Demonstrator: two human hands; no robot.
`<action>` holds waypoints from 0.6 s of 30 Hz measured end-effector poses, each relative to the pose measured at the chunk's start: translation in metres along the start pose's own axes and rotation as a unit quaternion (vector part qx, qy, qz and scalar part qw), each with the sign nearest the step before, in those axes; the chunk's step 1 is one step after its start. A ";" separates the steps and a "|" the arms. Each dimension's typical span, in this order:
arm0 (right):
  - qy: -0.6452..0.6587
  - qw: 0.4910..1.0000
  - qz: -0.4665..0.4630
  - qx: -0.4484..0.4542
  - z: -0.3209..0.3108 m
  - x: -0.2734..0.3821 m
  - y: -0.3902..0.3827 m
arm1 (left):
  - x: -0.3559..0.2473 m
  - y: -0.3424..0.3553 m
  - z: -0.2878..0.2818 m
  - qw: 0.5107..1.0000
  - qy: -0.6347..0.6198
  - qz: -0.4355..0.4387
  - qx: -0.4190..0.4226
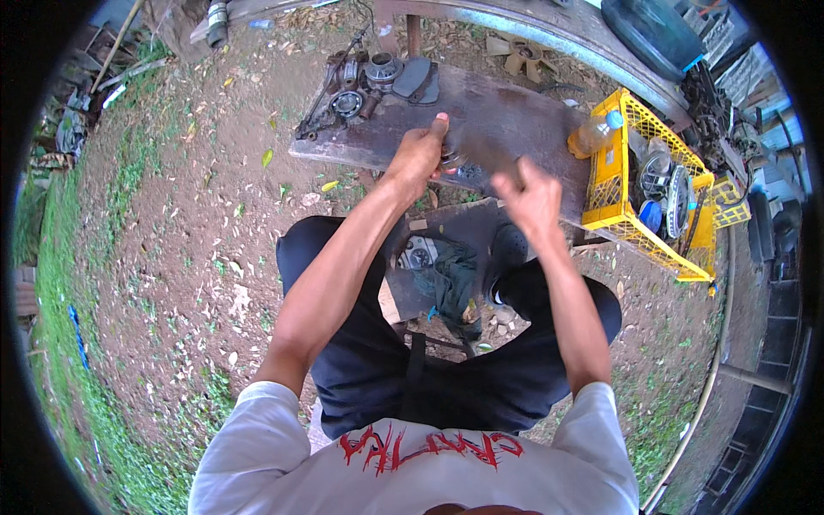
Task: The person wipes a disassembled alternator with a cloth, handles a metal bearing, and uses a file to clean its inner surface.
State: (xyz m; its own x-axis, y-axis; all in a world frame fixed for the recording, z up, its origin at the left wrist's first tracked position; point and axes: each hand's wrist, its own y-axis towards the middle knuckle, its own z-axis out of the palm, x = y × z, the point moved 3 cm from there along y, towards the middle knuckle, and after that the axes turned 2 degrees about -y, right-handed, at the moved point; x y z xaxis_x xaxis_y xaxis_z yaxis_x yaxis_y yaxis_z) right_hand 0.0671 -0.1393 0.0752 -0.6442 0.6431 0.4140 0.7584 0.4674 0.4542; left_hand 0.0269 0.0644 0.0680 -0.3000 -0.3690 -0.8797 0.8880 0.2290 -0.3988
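Observation:
My left hand (418,154) is closed around a small round metal part (452,158), thumb pointing up, over the near edge of the bench. My right hand (534,202) is smeared by motion; its fingers close on a blurred grey-brown tool (487,154) whose kind I cannot make out. The tool's far end reaches toward the metal part; whether they touch is unclear. Left of my hands on the bench lie a ball bearing (346,105), a metal ring-shaped housing (383,69) and dark flat pads (417,81).
A wooden bench (506,112) spans ahead of me. On its right stand a bottle of amber liquid (594,136) and a yellow crate (611,176) of parts. Between my knees, a low board (403,287) carries a dark green cloth (448,275) and a metal cover (418,254).

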 end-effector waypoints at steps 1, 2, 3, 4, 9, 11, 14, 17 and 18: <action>0.023 0.996 -0.074 -0.034 -0.002 0.017 0.000 | -0.002 0.003 0.000 1.000 0.000 0.002 -0.018; 0.002 1.000 -0.018 -0.020 0.005 -0.001 -0.002 | -0.002 0.001 0.007 1.000 0.000 -0.005 -0.030; -0.014 0.999 0.039 -0.012 0.011 -0.010 0.000 | -0.004 0.000 0.008 0.999 0.007 -0.009 -0.043; -0.015 0.998 0.054 -0.008 0.011 -0.017 -0.002 | -0.002 0.000 0.006 0.999 0.006 -0.010 -0.039; -0.011 0.999 -0.030 -0.020 0.012 -0.005 -0.002 | 0.001 0.006 0.000 0.999 0.013 0.052 -0.004; -0.021 0.996 0.086 0.012 0.005 -0.019 0.009 | -0.004 0.003 -0.003 0.998 -0.003 0.055 -0.016; -0.009 0.998 0.056 0.011 0.001 -0.003 0.002 | -0.014 -0.002 0.000 0.996 -0.017 0.073 -0.044; -0.021 0.993 0.109 0.029 0.007 -0.011 0.005 | -0.013 -0.006 0.005 0.988 0.011 0.132 -0.075; -0.014 0.986 0.159 0.045 0.004 -0.015 0.011 | -0.014 -0.007 0.006 0.983 0.030 0.159 -0.084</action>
State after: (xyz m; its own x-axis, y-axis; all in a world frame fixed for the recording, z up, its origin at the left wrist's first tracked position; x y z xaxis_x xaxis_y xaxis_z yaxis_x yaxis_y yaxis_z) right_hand 0.0856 -0.1406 0.0708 -0.3713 0.7810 0.5021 0.9278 0.2912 0.2331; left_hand 0.0266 0.0628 0.0851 -0.0410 -0.2021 -0.9785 0.8719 0.4710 -0.1338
